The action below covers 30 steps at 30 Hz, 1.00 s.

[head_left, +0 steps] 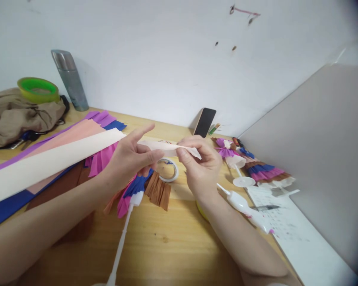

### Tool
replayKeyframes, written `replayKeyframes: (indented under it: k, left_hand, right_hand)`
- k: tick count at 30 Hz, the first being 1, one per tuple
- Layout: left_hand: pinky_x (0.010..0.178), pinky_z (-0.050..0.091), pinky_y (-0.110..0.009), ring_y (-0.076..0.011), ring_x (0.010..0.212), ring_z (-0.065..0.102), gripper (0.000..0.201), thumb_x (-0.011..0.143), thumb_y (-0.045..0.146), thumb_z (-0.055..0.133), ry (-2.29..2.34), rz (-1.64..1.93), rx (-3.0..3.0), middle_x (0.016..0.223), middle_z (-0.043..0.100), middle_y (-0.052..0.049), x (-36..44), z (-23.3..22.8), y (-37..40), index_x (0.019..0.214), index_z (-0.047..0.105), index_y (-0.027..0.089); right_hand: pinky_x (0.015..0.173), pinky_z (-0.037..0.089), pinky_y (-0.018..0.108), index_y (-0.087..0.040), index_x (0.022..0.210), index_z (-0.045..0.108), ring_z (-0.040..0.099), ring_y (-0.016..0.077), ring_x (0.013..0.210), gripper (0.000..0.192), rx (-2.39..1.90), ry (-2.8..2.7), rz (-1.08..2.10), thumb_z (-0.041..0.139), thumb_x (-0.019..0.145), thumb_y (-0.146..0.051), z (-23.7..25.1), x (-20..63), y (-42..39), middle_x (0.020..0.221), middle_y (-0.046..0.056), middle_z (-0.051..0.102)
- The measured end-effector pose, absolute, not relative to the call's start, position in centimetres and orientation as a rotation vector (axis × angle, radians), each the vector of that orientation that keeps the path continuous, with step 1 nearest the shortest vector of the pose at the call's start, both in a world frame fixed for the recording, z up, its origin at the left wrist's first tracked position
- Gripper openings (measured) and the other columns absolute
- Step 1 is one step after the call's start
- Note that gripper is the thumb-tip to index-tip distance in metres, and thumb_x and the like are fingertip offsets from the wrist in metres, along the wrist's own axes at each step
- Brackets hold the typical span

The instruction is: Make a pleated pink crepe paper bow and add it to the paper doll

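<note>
My left hand (130,157) and my right hand (200,165) both pinch a narrow cream strip of crepe paper (168,148), held level above the wooden table (173,242). The left index finger points out straight. Below the left hand stands a white stick (121,242) topped with blue, pink and brown crepe frills (143,190). A roll of white tape (168,169) lies on the table between the two hands.
Sheets of cream, pink, purple, blue and brown crepe paper (52,159) lie at the left. A glue bottle (244,206), finished frilled figures (256,167), a printed sheet (289,226) and a phone (205,122) sit at the right. A flask (70,79), green bowl (38,89) and cloth (16,115) are at the back left.
</note>
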<state>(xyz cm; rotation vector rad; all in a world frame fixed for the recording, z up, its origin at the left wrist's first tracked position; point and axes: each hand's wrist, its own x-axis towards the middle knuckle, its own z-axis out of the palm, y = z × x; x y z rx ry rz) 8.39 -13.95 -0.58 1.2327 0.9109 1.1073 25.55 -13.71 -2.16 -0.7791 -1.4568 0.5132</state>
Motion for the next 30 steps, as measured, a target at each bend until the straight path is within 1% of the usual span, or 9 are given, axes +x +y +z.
replayKeyframes:
  k: [3, 6, 8, 10, 12, 18, 24, 28, 30]
  left_hand:
    - [0.039, 0.039, -0.017, -0.0082, 0.039, 0.052, 0.087, 0.076, 0.026, 0.075, 0.759, 1.198, 1.204, 0.058, 0.068, 0.005, 8.9, -2.6, -13.3, 0.15, 0.028, 0.018]
    - [0.04, 0.043, -0.017, -0.009, 0.041, 0.057, 0.07, 0.079, 0.025, 0.074, 0.63, 1.23, 1.216, 0.068, 0.074, 0.001, 9.0, -4.0, -12.9, 0.139, 0.038, 0.021]
    - [0.04, 0.044, -0.017, -0.0098, 0.041, 0.059, 0.048, 0.079, 0.024, 0.075, 0.578, 1.265, 1.237, 0.069, 0.075, 0.0, 9.0, -4.0, -12.9, 0.12, 0.051, 0.02]
    - [0.039, 0.044, -0.017, -0.0103, 0.04, 0.06, 0.03, 0.076, 0.024, 0.077, 0.564, 1.293, 1.254, 0.066, 0.075, -0.001, 8.9, -3.4, -13.1, 0.096, 0.056, 0.018]
    - [0.039, 0.043, -0.017, -0.0104, 0.04, 0.06, 0.027, 0.073, 0.023, 0.08, 0.589, 1.297, 1.26, 0.063, 0.074, -0.001, 8.8, -2.7, -13.3, 0.083, 0.056, 0.017]
    - [0.037, 0.045, -0.016, -0.0105, 0.039, 0.06, 0.033, 0.07, 0.022, 0.082, 0.613, 1.238, 1.205, 0.061, 0.073, 0.0, 8.8, -2.0, -14.0, 0.094, 0.061, 0.018]
    - [0.038, 0.046, -0.015, -0.0088, 0.04, 0.061, 0.018, 0.073, 0.021, 0.079, 0.681, 1.228, 1.187, 0.062, 0.073, 0.001, 9.3, -2.0, -14.2, 0.079, 0.063, 0.016]
    - [0.041, 0.05, -0.016, -0.0094, 0.042, 0.062, 0.016, 0.072, 0.019, 0.08, 0.726, 1.305, 1.248, 0.062, 0.074, 0.002, 9.4, -2.3, -14.3, 0.085, 0.07, 0.017]
    - [0.042, 0.051, -0.017, -0.0095, 0.043, 0.063, 0.012, 0.073, 0.019, 0.079, 0.756, 1.311, 1.285, 0.064, 0.075, 0.001, 9.4, -2.3, -14.4, 0.083, 0.073, 0.017]
  right_hand:
    - [0.07, 0.048, 0.032, -0.025, 0.074, 0.067, 0.06, 0.0167, 0.074, 0.01, -0.743, -1.383, 0.519, 0.067, 0.082, -0.019, -2.6, 25.5, -13.6, 0.076, 0.0, 0.062]
    - [0.069, 0.048, 0.032, -0.025, 0.075, 0.068, 0.06, 0.0167, 0.075, 0.009, -0.713, -1.37, 0.556, 0.067, 0.082, -0.018, -3.0, 25.5, -13.4, 0.077, 0.001, 0.063]
    - [0.067, 0.049, 0.031, -0.024, 0.077, 0.069, 0.06, 0.0165, 0.076, 0.009, -0.672, -1.399, 0.595, 0.068, 0.081, -0.017, -3.2, 25.5, -13.3, 0.077, 0.001, 0.064]
    - [0.066, 0.048, 0.03, -0.024, 0.077, 0.07, 0.06, 0.0158, 0.075, 0.009, -0.634, -1.434, 0.621, 0.068, 0.081, -0.016, -3.2, 25.4, -13.3, 0.078, 0.0, 0.065]
    - [0.068, 0.048, 0.03, -0.023, 0.076, 0.07, 0.061, 0.0152, 0.075, 0.01, -0.625, -1.46, 0.633, 0.068, 0.08, -0.014, -3.1, 25.4, -13.3, 0.078, 0.0, 0.065]
    - [0.07, 0.049, 0.031, -0.023, 0.075, 0.07, 0.061, 0.0152, 0.074, 0.009, -0.65, -1.471, 0.638, 0.068, 0.078, -0.015, -2.9, 25.2, -13.5, 0.077, 0.0, 0.066]
    - [0.067, 0.05, 0.029, -0.023, 0.073, 0.069, 0.062, 0.0145, 0.071, 0.009, -0.681, -1.519, 0.654, 0.068, 0.078, -0.016, -2.8, 25.3, -13.7, 0.073, -0.001, 0.067]
    - [0.061, 0.048, 0.027, -0.023, 0.074, 0.068, 0.06, 0.0126, 0.066, 0.008, -0.671, -1.515, 0.709, 0.068, 0.079, -0.017, -2.8, 25.3, -13.8, 0.071, -0.002, 0.065]
    - [0.059, 0.048, 0.027, -0.022, 0.075, 0.067, 0.06, 0.0127, 0.064, 0.006, -0.709, -1.499, 0.732, 0.068, 0.08, -0.02, -2.8, 25.4, -13.7, 0.071, -0.001, 0.065]
